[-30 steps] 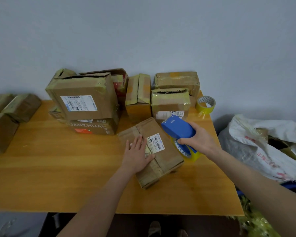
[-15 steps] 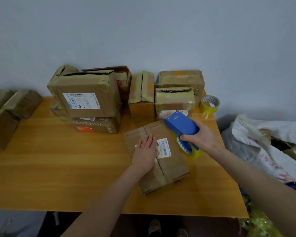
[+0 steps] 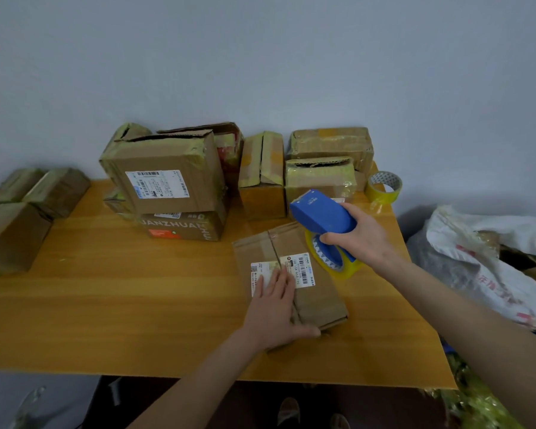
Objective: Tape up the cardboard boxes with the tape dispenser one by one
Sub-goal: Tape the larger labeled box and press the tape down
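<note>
A small flat cardboard box (image 3: 316, 292) with white barcode labels lies on the wooden table (image 3: 136, 305), right of centre. My left hand (image 3: 276, 311) presses flat on its near left part, thumb hooked around the near edge. My right hand (image 3: 362, 239) grips a blue tape dispenser (image 3: 319, 212) loaded with a yellow tape roll (image 3: 338, 261), held just beyond the box's far right corner. Whether the dispenser touches the box I cannot tell.
Several taped boxes (image 3: 164, 181) stand stacked along the wall at the back. More boxes (image 3: 16, 224) sit at the table's left end. A spare yellow tape roll (image 3: 384, 187) rests at the back right corner. A white plastic bag (image 3: 489, 258) lies right of the table.
The box has turned so its long side points more toward me. My left hand slid to its near edge. The dispenser rose slightly toward the far corner.
</note>
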A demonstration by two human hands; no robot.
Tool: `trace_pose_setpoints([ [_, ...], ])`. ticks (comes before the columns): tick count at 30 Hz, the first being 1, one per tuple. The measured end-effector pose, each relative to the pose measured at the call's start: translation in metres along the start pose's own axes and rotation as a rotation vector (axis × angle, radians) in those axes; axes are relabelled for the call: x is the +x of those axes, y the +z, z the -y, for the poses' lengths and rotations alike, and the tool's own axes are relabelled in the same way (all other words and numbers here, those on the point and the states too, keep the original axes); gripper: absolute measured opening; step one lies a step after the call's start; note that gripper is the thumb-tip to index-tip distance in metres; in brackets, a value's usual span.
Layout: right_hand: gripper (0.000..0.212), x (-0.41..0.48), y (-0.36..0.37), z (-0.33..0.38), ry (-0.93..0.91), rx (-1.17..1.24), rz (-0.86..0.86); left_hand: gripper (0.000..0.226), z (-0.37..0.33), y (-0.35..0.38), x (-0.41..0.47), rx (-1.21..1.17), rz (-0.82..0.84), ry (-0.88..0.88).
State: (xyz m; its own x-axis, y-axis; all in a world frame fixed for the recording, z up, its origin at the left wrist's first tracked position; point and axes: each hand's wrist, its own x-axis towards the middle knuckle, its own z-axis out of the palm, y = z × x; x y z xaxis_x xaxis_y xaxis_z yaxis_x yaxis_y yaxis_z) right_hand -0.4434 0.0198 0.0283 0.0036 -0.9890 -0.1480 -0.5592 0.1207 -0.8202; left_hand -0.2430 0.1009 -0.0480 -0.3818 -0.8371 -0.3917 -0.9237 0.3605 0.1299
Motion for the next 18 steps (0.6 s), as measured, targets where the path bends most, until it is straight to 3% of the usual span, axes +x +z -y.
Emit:
trace_pose_setpoints([
  [12,0.064,0.003,-0.033,-0.017,0.117,0.296,0.038,0.110,0.027,-0.013,0.027,0.191,0.014,0.253],
  [18,0.053,-0.003,-0.026,-0.029,0.125,0.283,0.008,0.129,0.038,-0.012,0.027,0.092,-0.055,-0.004],
])
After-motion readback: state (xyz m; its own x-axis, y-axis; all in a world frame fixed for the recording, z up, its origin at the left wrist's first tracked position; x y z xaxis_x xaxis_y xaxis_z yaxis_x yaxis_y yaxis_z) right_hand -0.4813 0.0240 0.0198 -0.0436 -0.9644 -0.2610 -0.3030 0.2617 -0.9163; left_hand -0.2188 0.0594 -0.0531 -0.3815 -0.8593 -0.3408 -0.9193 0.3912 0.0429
